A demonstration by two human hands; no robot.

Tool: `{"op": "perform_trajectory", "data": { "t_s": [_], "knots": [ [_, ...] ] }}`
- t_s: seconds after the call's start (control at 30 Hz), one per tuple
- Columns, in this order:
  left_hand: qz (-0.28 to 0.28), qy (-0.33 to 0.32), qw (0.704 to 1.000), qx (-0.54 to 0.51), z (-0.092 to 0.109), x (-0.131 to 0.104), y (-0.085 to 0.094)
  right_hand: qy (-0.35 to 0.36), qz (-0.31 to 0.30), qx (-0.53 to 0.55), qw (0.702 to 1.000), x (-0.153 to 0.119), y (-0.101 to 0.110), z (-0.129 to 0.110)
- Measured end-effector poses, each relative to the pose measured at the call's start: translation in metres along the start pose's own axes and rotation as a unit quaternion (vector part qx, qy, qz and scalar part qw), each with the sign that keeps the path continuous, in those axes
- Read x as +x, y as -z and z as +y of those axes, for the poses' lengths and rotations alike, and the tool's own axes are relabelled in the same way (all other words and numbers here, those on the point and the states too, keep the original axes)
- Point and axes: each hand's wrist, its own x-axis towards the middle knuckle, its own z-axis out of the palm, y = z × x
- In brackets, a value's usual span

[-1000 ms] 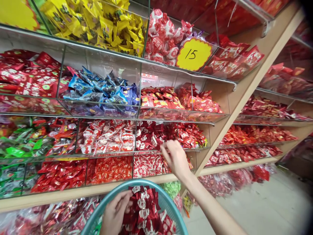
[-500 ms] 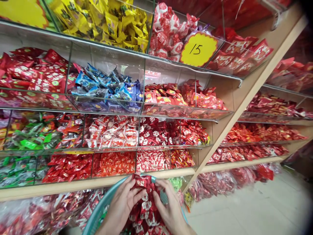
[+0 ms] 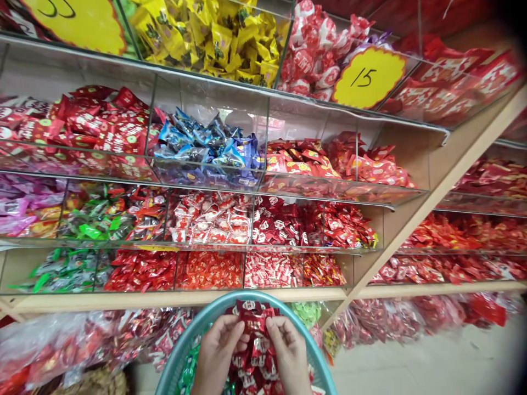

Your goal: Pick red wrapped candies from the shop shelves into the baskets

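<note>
Pale wooden shelving with clear-fronted compartments, packed with wrapped sweets, spreads across the room. Nearest, the left hand and the right hand face each other a little apart, thumbs turned inward. Between them is a dark red packet with pale lettering, its two ends pinched, one in each hand's fingertips. It is just above more dark red packets heaped in a round teal basket, whose rim curves around both hands. Green packets lie in the basket too, to the left of the heap and partly hidden by the left hand.

Just beyond the basket, clear bags of sweets sit beneath the lowest ledge, and a light green bag shows just past the rim on the right. Pale floor stretches away on that side.

Above the ledge, the bottom row holds green-and-silver sweets, orange-red sweets and small red-and-white sweets. One row up, dark red sweets with white print fill a compartment between red-and-white ones and bright red ones. Higher come blue packets, then yellow packets and a yellow tag marked 15. Past a slanting wooden upright, another bay of red sweets runs off to the right, blurred at its edge.
</note>
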Motion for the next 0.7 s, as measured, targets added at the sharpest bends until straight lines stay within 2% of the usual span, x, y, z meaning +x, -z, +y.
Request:
{"op": "perform_trajectory", "data": {
  "t_s": [0.2, 0.37, 0.43, 0.57, 0.7],
  "knots": [
    [-0.007, -0.068, 0.993, 0.100, 0.021, -0.002, 0.011, 0.043, -0.008, -0.038, 0.998, 0.003, -0.006, -0.012],
    [0.007, -0.058, 0.992, 0.112, 0.026, -0.006, 0.013, 0.019, -0.026, -0.030, 0.999, 0.000, -0.002, -0.017],
    [-0.018, -0.036, 0.992, 0.118, 0.016, -0.008, 0.016, 0.000, -0.037, -0.030, 0.999, -0.006, 0.005, -0.013],
    [-0.125, 0.054, 0.982, 0.131, -0.020, -0.014, 0.025, -0.036, -0.057, -0.039, 0.997, -0.029, 0.024, 0.009],
    [-0.152, 0.104, 0.971, 0.153, -0.048, -0.025, 0.034, -0.075, -0.036, -0.016, 0.996, -0.054, 0.034, 0.035]
  ]
}}
